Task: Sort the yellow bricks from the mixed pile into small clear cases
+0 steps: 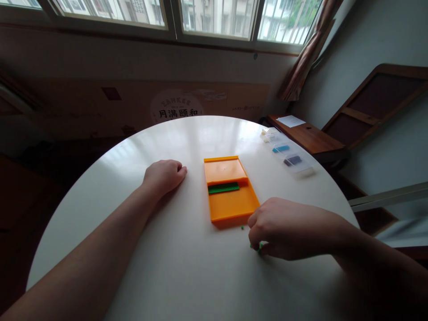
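I judge progress partial: a ridged green strip (223, 188) lies in the rectangular orange plastic tray (234, 206); tiny green pieces (242, 228) are left on the white desk (180, 276). Right hand (276, 227): narrow at these, hold unconfirmed. Left hand (163, 176): curled.

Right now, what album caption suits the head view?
Right hand at small green pieces near an orange tray on a white table.

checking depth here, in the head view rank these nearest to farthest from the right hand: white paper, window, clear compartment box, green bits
1. Green bits: right at the right hand.
2. Clear compartment box: right far part of the round table.
3. White paper: on the wooden desk, beyond the round table.
4. Window: at the back.
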### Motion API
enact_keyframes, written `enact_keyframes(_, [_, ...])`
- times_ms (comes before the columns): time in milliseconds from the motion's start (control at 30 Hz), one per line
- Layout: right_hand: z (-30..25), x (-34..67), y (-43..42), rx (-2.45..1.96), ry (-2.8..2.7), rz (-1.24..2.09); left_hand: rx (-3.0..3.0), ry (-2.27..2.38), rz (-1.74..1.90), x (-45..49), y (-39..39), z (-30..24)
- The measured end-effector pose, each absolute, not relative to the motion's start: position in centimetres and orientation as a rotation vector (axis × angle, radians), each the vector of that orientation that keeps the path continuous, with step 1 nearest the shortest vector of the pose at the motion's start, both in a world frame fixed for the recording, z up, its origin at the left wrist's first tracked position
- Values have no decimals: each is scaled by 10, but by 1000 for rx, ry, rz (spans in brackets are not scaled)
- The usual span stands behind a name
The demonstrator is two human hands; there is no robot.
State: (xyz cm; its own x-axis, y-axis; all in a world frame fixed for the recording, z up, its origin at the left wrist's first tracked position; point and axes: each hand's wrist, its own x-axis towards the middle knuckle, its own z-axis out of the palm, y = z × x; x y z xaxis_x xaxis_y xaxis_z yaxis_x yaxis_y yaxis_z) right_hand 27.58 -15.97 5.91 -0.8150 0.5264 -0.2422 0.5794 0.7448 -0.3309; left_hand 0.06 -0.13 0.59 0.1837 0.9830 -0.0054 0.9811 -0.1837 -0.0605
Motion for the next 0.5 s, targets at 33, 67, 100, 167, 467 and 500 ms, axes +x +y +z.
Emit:
enact_keyframes(33, [58, 276, -160, 890, 2812, -577, -2387, -1969, 68, 0, -1, 6])
enact_keyframes(67, [57, 276, -159, 881, 2816, -554, -2390, -1957, 70, 0, -1, 5])
enact_keyframes(100, [56, 275, -159, 868, 2817, -534, -2390, -1948, 70, 0, -1, 5])
enact_keyframes(167, [54, 274, -160, 839, 2817, -514, -2387, -1943, 66, 0, 0, 4])
enact_keyframes(467, [56, 266, -167, 763, 2838, -577, -2389, -1973, 70, 0, 0, 5])
enact_keyframes(500, [57, 267, -166, 766, 2845, -615, -2387, -1974, 73, -1, 0, 5])
